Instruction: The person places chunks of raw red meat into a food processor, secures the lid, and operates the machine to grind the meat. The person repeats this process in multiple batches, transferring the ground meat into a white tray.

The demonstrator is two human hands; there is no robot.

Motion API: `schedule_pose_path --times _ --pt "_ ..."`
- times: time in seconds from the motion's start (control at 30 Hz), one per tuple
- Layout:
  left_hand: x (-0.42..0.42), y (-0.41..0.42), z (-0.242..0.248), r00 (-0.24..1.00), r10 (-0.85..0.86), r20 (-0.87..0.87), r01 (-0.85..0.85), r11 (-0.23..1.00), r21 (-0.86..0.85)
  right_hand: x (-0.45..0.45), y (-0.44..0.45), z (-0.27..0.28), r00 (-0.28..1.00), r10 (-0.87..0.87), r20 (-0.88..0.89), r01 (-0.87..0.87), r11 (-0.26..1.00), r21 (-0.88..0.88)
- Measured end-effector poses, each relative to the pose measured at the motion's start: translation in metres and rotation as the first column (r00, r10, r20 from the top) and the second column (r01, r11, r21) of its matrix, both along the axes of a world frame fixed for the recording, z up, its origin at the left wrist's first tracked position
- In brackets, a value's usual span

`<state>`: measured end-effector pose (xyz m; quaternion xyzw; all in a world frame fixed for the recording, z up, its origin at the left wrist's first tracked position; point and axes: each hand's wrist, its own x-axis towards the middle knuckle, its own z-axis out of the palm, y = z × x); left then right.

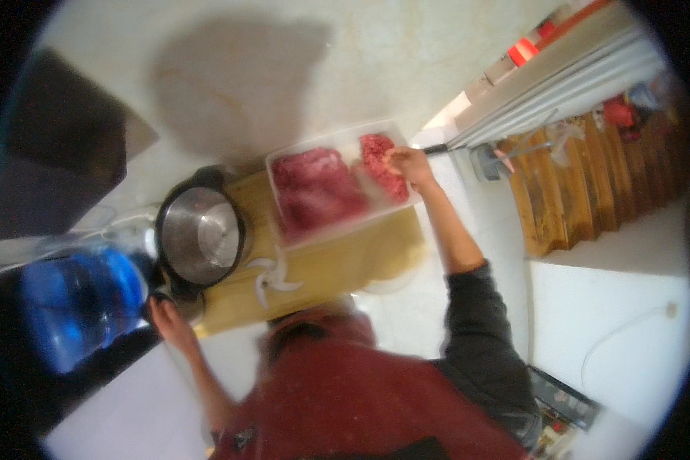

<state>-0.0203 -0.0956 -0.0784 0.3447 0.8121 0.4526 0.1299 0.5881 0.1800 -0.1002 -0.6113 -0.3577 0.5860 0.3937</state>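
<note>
Raw red meat [319,190] fills much of a white plastic tub [322,234], and a separate portion of ground meat [382,167] lies at its right end. My right hand [409,167] reaches over the tub's right side with its fingers at the ground meat; whether it grips any is blurred. My left hand [167,322] is beside the dark handle of a steel pot [178,241], and the picture does not settle whether it holds something dark there. A curved-blade chopper attachment [273,282] lies on the wooden board [322,287], between pot and tub.
A large blue water bottle [86,305] is at the left, with a dark box-like object [52,144] above it. A pale wall [379,69] rises behind the tub. Beyond a low partition on the right, wooden stairs [575,195] descend. A black handle [435,150] lies near the tub.
</note>
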Motion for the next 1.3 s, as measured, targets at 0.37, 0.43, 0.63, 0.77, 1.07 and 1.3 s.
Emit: schedule_pose_path --times 0.37,0.43,0.63,0.77,1.07,1.3 --pt "-0.009 -0.007 -0.002 1.000 -0.018 -0.026 0.020 0.998 0.055 -0.030 0.005 -0.035 -0.016 0.377 0.926 -0.518 0.789 -0.331" --pt "-0.007 -0.011 0.005 1.000 -0.014 0.003 0.013 0.998 0.060 -0.017 0.006 0.008 0.017 0.333 0.943 -0.589 0.765 -0.259" --pt "0.016 -0.003 0.025 0.998 -0.057 0.017 0.055 0.990 0.127 -0.021 -0.010 0.052 0.795 0.211 0.569 -0.304 0.950 0.072" --pt "0.020 0.011 0.028 0.985 -0.150 0.085 0.115 0.940 0.320 -0.062 -0.035 0.040 0.279 0.055 0.959 -0.275 0.961 0.025" --pt "0.015 0.022 0.044 0.978 -0.168 0.128 0.137 0.966 0.221 -0.212 -0.162 0.103 0.822 0.346 0.453 -0.480 0.848 0.224" --pt "-0.003 0.014 0.047 0.943 -0.242 0.228 0.211 0.966 0.150 -0.307 -0.213 0.102 0.305 0.350 0.886 -0.809 0.586 0.047"
